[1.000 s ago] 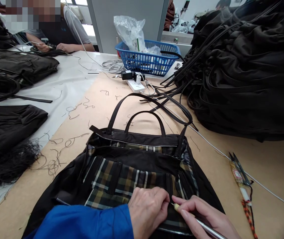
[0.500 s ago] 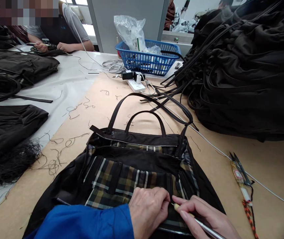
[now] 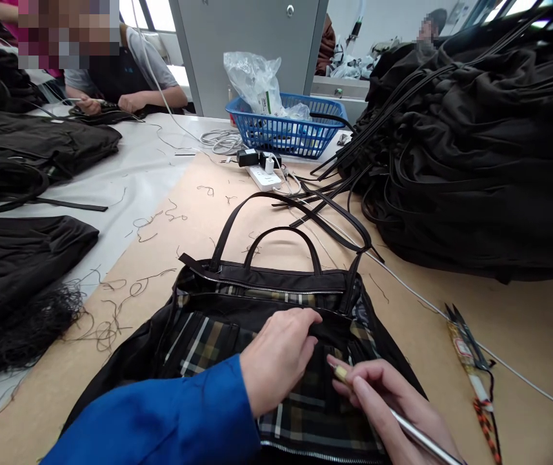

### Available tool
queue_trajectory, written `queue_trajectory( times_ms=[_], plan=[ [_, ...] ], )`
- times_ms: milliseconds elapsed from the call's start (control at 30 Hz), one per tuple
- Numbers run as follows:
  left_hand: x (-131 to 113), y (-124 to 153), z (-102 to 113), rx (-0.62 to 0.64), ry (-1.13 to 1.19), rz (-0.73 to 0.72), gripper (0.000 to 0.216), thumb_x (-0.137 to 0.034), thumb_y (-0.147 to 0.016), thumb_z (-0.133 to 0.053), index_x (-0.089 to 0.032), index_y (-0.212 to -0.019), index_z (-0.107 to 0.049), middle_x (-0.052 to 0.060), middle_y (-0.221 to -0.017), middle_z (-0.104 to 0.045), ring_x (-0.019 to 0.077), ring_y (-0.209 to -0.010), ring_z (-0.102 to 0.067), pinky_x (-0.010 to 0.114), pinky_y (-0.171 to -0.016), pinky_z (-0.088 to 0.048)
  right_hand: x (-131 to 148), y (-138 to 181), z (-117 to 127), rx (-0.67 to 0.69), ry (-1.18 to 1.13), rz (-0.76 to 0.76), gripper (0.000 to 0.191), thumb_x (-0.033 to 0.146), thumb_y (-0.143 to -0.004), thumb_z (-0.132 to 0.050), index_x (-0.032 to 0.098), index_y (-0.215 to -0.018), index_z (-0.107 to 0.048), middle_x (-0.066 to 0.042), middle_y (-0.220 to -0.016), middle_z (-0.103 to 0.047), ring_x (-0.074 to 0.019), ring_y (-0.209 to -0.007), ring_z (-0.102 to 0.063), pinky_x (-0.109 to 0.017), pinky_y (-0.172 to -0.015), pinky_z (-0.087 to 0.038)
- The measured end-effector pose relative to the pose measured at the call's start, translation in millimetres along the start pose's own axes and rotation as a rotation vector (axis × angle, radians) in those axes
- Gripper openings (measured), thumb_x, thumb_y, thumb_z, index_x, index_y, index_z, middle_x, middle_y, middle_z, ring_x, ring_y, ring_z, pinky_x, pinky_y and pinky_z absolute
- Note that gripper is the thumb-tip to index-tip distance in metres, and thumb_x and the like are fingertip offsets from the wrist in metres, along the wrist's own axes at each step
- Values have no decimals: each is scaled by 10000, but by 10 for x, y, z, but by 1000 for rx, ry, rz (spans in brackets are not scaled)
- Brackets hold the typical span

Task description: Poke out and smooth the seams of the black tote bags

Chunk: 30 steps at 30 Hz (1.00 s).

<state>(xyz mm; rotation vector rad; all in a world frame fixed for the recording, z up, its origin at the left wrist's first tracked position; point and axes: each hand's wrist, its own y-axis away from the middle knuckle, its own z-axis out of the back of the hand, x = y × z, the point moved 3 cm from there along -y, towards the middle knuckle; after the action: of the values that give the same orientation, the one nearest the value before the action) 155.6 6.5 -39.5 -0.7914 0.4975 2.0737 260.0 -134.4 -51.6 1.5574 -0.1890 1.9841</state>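
A black nylon tote bag (image 3: 261, 279) lies open in front of me, with a zip along its top band and plaid lining (image 3: 315, 413) showing. Its two dark handles (image 3: 281, 231) fall away from me across the board. My left hand (image 3: 279, 358), in a blue sleeve (image 3: 160, 413), lies on the edge of the bag's black inner flap (image 3: 334, 329). Whether those fingers pinch the flap, I cannot tell. My right hand (image 3: 373, 394) grips a slim silver pen-like tool (image 3: 421, 436) with a cream tip, just above the lining.
A large heap of black bags (image 3: 474, 161) rises on the right, and more lie stacked on the left (image 3: 24, 145). Tangled thread (image 3: 29, 329), snips (image 3: 464, 339), a power strip (image 3: 262, 176) and a blue basket (image 3: 286, 132) surround the bag. A co-worker's hands (image 3: 106, 103) work at top left.
My left hand has moved up the bag from the lower lining onto the black flap. My right hand and tool have drawn back slightly, and the view has tilted upward.
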Motion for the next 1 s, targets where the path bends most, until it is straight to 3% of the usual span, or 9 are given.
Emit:
queue_trajectory(
  times_ms=[100, 233, 467, 667, 800, 1000],
  plan=[
    [50, -63, -186, 115, -2, -18, 327, -120, -830, -566, -190, -1149, -558, 42, -1012, -626, 194, -954, -580, 317, -861, -466, -62, -101, -19, -27, 7, 5, 375, 559, -851, -515, 196, -801, -594, -40, -828, -664, -198, -826, -660, -249, -814, -532],
    [50, -71, -309, 147, -82, -36, 225, -140, -892, -485, -206, -1072, -604, 29, -937, -625, 179, -860, -614, 281, -772, -487, -166, -131, -21, -54, -37, 16, 352, 539, -861, -522, 196, -831, -596, -33, -841, -648, -197, -856, -664, -253, -845, -528],
    [42, -47, -359, 147, -194, -39, 155, -158, -912, -448, -198, -920, -597, 6, -888, -620, 174, -769, -626, 276, -683, -491, -227, -160, -30, -68, -41, 55, 338, 516, -859, -540, 186, -834, -605, -106, -1107, -643, -265, -1116, -562, -280, -823, -559],
    [71, -21, -373, 124, -96, -39, 122, -147, -909, -436, -199, -949, -538, 1, -922, -612, 188, -812, -620, 316, -717, -495, -216, -219, -18, -13, -29, -5, 327, 505, -852, -566, 183, -818, -616, -80, -1043, -670, -237, -1010, -626, -258, -830, -559],
    [65, -11, -363, 132, -84, -26, 134, -142, -910, -413, -201, -948, -527, 6, -927, -616, 186, -797, -620, 317, -720, -498, -244, -247, 9, 54, -14, -16, 327, 498, -856, -567, 177, -839, -622, -88, -1078, -662, -255, -1010, -627, -294, -838, -562],
    [66, -12, -375, 122, -83, -22, 130, -145, -909, -404, -204, -945, -514, 2, -919, -613, 195, -788, -618, 331, -717, -505, -282, -266, 62, 102, 73, -10, 325, 495, -864, -552, 185, -839, -647, -80, -1116, -655, -233, -984, -645, -248, -839, -549]
  ],
)
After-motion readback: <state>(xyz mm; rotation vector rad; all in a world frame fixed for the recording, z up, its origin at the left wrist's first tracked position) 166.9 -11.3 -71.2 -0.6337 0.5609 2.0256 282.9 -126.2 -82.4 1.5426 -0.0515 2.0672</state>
